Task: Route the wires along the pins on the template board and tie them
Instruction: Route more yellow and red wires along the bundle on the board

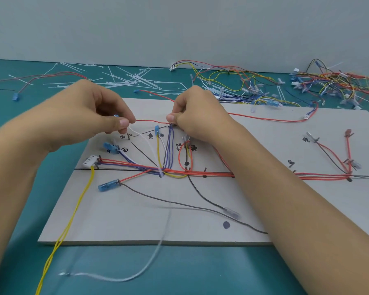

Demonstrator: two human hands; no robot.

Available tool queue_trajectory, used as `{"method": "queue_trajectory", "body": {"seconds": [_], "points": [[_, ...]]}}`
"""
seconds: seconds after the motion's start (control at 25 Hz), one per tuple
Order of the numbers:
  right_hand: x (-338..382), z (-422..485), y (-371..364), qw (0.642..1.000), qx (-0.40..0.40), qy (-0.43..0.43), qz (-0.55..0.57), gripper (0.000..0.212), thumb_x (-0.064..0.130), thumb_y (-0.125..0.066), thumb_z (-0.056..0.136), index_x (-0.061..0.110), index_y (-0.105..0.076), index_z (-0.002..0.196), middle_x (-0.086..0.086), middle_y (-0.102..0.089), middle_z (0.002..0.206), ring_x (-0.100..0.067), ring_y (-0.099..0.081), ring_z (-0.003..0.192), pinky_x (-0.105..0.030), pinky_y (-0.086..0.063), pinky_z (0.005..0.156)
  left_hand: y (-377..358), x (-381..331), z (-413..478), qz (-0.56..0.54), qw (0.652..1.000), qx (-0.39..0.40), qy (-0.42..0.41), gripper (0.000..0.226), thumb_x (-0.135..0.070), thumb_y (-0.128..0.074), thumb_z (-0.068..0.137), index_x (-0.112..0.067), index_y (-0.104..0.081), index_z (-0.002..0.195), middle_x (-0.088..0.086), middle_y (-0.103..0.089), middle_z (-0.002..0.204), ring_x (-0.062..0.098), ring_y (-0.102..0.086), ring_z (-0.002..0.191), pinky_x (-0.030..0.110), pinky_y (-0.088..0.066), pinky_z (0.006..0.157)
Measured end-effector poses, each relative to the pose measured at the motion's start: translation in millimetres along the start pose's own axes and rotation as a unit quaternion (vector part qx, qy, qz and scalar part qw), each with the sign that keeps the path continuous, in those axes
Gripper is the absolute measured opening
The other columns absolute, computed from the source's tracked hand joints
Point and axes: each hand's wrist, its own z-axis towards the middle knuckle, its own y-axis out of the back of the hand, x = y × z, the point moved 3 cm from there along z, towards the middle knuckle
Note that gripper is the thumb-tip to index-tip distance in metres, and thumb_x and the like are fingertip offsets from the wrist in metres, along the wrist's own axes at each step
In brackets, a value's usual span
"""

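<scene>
From my seat at the far end I see both hands raised over the back half of the grey board (136,220), which lies flat on the teal table (200,273). The left hand (90,111) pinches a thin red wire (151,120) between thumb and forefinger, with the other fingers curled under. The right hand (198,116) pinches the same wire a little way along, thumb pressed to forefinger, so the wire runs taut and nearly level between the two hands, just above the board. A white wire (136,133) rises to the left fingertips, and a sheaf of blue wires (169,145) climbs to the right ones. Below them, a bundle of red wires (211,173) follows the black line drawn across the board, starting at a white plug (91,161) near the left edge. Two yellow wires (73,216) trail from that plug off the front edge. A blurred white strand (158,241) hangs from the bundle; I cannot tell what it is. Loose cable ties (134,79) and a heap of spare wires (339,81) lie behind the board.
</scene>
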Motion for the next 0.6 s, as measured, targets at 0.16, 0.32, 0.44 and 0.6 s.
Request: {"method": "queue_trajectory", "body": {"seconds": [0.16, 0.32, 0.44, 0.6], "points": [[-1.3, 1.0, -0.9, 1.000, 0.000, -0.001, 0.000, 0.017, 0.039, -0.077, 0.087, 0.022, -0.076, 0.082, 0.006, -0.067, 0.075, -0.020, -0.065, 0.084, -0.033, -0.054, 0.079, 0.1, 2.6, 0.9, -0.026, 0.999, 0.010, 0.021, 0.023, -0.006, -0.077, 0.090, -0.029, -0.077, 0.089, 0.003, -0.080, 0.080, 0.012, -0.069, 0.061, 0.037, -0.055, 0.082], [-2.5, 2.1, -2.0, 1.000, 0.001, -0.003, 0.001, 0.018, 0.039, -0.077, 0.087, 0.023, -0.076, 0.081, 0.006, -0.068, 0.076, -0.018, -0.065, 0.082, -0.032, -0.052, 0.076, 0.1, 0.9, -1.1, 0.007, 1.000, 0.002, 0.026, 0.030, -0.005, -0.079, 0.088, -0.035, -0.081, 0.085, -0.002, -0.080, 0.076, 0.007, -0.072, 0.066, 0.025, -0.059, 0.075], [-2.8, 2.3, -2.4, 1.000, 0.002, -0.004, 0.003, 0.018, 0.039, -0.077, 0.087, 0.023, -0.076, 0.081, 0.008, -0.067, 0.074, -0.013, -0.063, 0.076, -0.030, -0.048, 0.072, -3.8, -1.3, -1.7, 0.034, 0.999, 0.017, 0.036, 0.030, -0.007, -0.083, 0.084, -0.036, -0.082, 0.081, -0.003, -0.078, 0.073, 0.007, -0.072, 0.065, 0.021, -0.058, 0.069], [-3.1, 2.4, -2.5, 1.000, 0.001, -0.005, 0.002, 0.018, 0.039, -0.076, 0.087, 0.023, -0.077, 0.081, 0.008, -0.067, 0.073, -0.011, -0.062, 0.075, -0.029, -0.047, 0.071, -4.9, -2.0, -2.3, 0.055, 0.997, 0.033, 0.049, 0.024, -0.017, -0.087, 0.080, -0.040, -0.082, 0.080, 0.000, -0.075, 0.068, 0.021, -0.067, 0.067, 0.031, -0.050, 0.076]]}}
